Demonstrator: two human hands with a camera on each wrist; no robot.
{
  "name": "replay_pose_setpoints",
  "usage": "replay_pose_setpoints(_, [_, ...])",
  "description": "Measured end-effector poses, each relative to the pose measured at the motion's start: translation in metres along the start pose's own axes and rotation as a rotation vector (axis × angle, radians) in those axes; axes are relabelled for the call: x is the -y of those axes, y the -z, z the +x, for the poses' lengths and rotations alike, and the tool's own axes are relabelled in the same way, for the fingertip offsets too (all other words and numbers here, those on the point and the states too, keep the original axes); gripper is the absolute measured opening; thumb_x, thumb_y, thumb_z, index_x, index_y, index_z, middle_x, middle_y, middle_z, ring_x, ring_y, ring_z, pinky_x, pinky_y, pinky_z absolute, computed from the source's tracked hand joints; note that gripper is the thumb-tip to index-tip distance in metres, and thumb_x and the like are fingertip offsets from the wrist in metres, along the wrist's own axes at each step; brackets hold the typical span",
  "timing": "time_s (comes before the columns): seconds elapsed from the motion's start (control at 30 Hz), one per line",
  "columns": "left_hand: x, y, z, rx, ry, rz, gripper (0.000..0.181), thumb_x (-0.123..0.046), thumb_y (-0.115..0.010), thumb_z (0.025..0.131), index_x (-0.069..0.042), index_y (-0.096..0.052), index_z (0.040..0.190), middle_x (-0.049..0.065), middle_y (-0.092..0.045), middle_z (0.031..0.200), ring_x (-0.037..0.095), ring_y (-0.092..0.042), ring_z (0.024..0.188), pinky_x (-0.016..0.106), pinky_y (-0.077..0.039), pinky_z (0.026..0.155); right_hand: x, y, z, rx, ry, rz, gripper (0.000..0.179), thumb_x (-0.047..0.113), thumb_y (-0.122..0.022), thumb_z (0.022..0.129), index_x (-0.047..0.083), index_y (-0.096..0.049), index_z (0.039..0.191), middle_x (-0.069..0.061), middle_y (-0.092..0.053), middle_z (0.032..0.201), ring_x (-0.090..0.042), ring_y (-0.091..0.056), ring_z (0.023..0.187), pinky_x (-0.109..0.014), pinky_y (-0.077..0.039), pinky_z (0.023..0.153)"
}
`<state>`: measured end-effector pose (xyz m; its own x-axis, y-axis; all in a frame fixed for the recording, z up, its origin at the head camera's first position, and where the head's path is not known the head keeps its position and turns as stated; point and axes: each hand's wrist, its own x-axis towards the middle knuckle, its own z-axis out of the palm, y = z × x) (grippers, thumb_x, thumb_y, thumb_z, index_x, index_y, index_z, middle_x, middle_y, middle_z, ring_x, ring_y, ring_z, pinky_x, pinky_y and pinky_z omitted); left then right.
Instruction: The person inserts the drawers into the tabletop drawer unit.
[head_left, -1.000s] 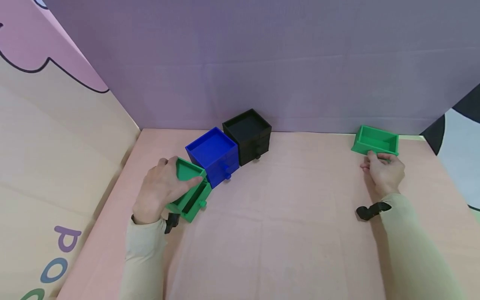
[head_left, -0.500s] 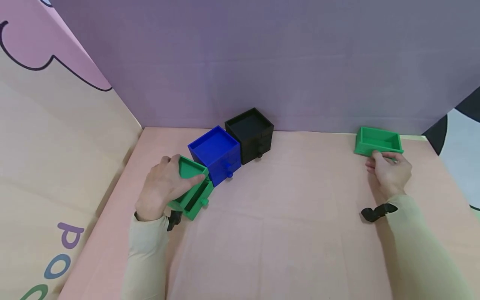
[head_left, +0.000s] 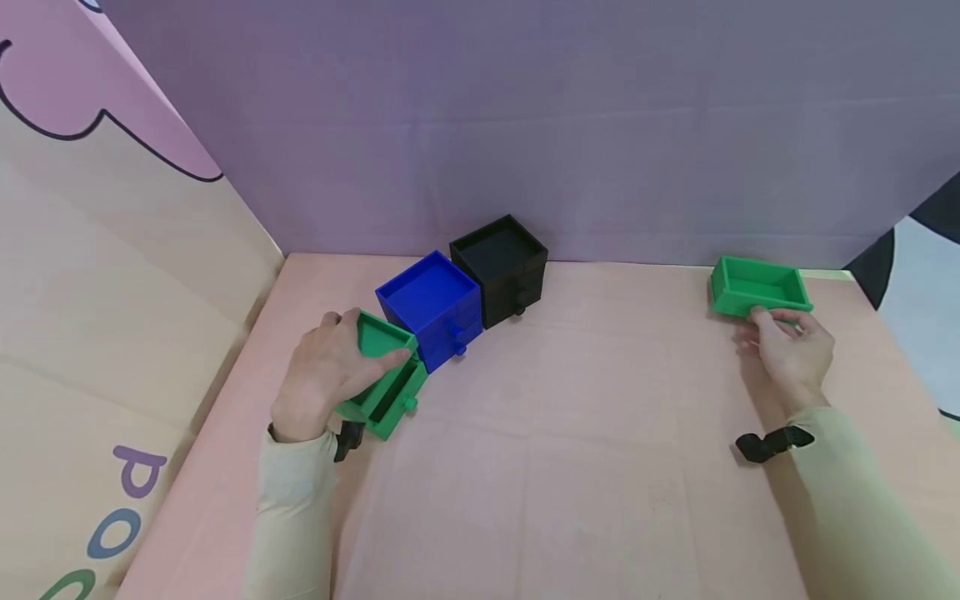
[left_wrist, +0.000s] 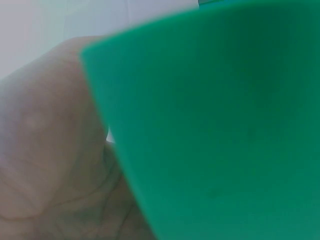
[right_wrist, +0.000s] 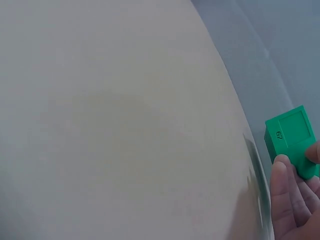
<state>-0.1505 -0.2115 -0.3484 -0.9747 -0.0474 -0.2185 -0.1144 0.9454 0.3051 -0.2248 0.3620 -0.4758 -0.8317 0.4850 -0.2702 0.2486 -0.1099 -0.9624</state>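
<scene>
My left hand (head_left: 318,379) grips a small green drawer cabinet (head_left: 382,396) from above, its thumb across the top. One dark slot stands open above a round green knob. Close up in the left wrist view, the cabinet's green wall (left_wrist: 210,125) fills most of the frame beside the palm. At the far right of the table, my right hand (head_left: 798,354) pinches a loose green drawer (head_left: 761,287) at its near side. In the right wrist view, finger and thumb hold the drawer (right_wrist: 292,132) by its knob. Nothing shows inside it; whether it touches the table I cannot tell.
A blue drawer cabinet (head_left: 431,300) stands against the green one, and a black drawer cabinet (head_left: 498,271) stands behind it. All sit on a pink-covered table (head_left: 562,467). A grey-purple wall (head_left: 570,125) rises at the back, a cream printed panel (head_left: 112,317) at the left.
My right hand has shifted slightly to the right and toward me, with the green drawer following a little. The left hand keeps its grip on the green cabinet.
</scene>
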Motion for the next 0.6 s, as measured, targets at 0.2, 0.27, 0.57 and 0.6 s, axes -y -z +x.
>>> replay_pose_setpoints(0.2, [0.001, -0.002, 0.001, 0.003, 0.000, 0.000, 0.098, -0.070, -0.064, 0.091, -0.003, -0.041, 0.159, 0.026, -0.054, 0.139, 0.042, -0.062, 0.108, 0.050, -0.059, 0.085, -0.007, 0.004, -0.012, 0.035, -0.002, -0.028, 0.016, 0.021, -0.071, 0.101, 0.016, -0.059, 0.110, 0.020, -0.077, 0.073, -0.003, -0.075, 0.061, -0.017, -0.059, 0.056])
replay_pose_setpoints(0.27, [0.000, -0.003, 0.001, 0.006, -0.002, 0.001, 0.098, -0.070, -0.064, 0.091, -0.003, -0.041, 0.159, 0.026, -0.054, 0.139, 0.042, -0.062, 0.108, 0.050, -0.060, 0.085, -0.010, 0.006, -0.018, 0.041, 0.002, -0.039, 0.015, 0.021, -0.071, 0.101, 0.017, -0.059, 0.110, 0.021, -0.077, 0.075, -0.002, -0.075, 0.062, -0.016, -0.059, 0.058])
replay_pose_setpoints(0.57, [-0.001, -0.003, 0.003, 0.002, -0.008, 0.009, 0.097, -0.070, -0.064, 0.091, -0.003, -0.042, 0.159, 0.026, -0.055, 0.137, 0.041, -0.062, 0.107, 0.049, -0.060, 0.084, -0.021, 0.004, -0.049, 0.087, 0.086, -0.057, 0.011, 0.018, -0.069, 0.102, 0.016, -0.062, 0.109, 0.024, -0.077, 0.080, 0.001, -0.075, 0.067, -0.015, -0.059, 0.060])
replay_pose_setpoints(0.6, [-0.001, -0.003, 0.003, 0.001, -0.009, 0.009, 0.097, -0.070, -0.064, 0.091, -0.003, -0.042, 0.158, 0.026, -0.055, 0.137, 0.041, -0.062, 0.107, 0.049, -0.060, 0.084, -0.023, 0.003, -0.052, 0.091, 0.096, -0.072, 0.009, 0.019, -0.069, 0.102, 0.017, -0.062, 0.108, 0.024, -0.077, 0.080, 0.002, -0.075, 0.067, -0.014, -0.059, 0.061])
